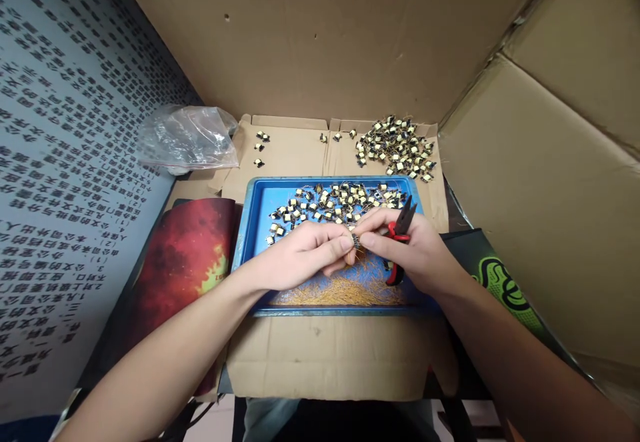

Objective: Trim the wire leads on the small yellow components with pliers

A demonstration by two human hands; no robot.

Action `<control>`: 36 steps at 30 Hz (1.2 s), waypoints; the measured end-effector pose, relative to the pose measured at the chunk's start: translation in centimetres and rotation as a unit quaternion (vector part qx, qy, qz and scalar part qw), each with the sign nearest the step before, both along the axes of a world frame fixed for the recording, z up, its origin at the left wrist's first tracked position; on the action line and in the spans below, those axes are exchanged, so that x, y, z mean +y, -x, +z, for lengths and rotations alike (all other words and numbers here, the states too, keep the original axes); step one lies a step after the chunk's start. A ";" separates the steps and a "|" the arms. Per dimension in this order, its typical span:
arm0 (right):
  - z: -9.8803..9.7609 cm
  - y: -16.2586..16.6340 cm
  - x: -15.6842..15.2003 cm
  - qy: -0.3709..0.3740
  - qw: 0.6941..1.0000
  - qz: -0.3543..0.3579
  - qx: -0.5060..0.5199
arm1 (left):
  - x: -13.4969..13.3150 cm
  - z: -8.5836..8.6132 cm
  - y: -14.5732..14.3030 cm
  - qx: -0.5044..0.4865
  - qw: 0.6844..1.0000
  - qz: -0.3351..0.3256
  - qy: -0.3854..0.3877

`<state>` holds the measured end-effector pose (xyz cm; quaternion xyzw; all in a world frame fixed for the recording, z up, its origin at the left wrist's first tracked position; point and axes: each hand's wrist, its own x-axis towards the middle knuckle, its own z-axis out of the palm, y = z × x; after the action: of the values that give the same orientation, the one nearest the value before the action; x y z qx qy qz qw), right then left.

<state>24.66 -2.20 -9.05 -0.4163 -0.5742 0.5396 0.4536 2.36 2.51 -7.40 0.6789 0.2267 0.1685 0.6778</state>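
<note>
Over the blue tray (245, 242), my left hand (307, 252) pinches a small transformer (356, 241) with thin wire leads between thumb and fingers. Meeting it from the other side is my right hand (407, 249), its thumb and forefinger closed at the same part. Red-handled pliers (400, 225) with dark jaws are tucked in the right hand, their jaws pointing up and away. Much of the held transformer is hidden by fingertips. Behind my hands in the tray lie many yellow-and-black transformers (327, 205). Copper-coloured wire clippings (345, 292) cover the tray's near side.
A heap of transformers (395, 145) lies on cardboard at the back right, with several loose ones (260, 149) at the back left. A clear plastic bag (190, 139) sits far left. Cardboard walls (320, 42) rise behind and right; a printed sheet (65, 162) stands left.
</note>
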 end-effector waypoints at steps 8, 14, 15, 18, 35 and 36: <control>-0.5 0.1 0.0 0.079 0.995 0.011 0.059 | 0.0 0.1 0.0 0.012 1.000 -0.008 -0.014; -0.3 0.3 -0.3 0.091 0.993 0.029 0.062 | 0.3 0.1 0.0 0.045 0.997 -0.011 -0.062; -0.4 0.3 -0.3 0.091 0.994 0.024 0.051 | 0.4 0.1 0.0 0.045 0.996 -0.014 -0.069; -0.5 0.3 -0.4 0.095 0.995 0.017 0.021 | 0.4 0.1 0.0 0.041 0.996 -0.019 -0.075; 1.7 0.2 -0.5 0.068 0.993 -0.003 -0.092 | 0.3 0.1 0.3 0.024 0.999 -0.018 -0.024; 1.7 0.1 -0.5 0.067 0.994 -0.005 -0.083 | 0.4 0.1 0.3 0.020 0.999 -0.023 -0.012</control>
<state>24.61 -2.67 -7.40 -0.4919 -0.5702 0.5383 0.3783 2.04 2.86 -7.34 0.6954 0.2223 0.1417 0.6685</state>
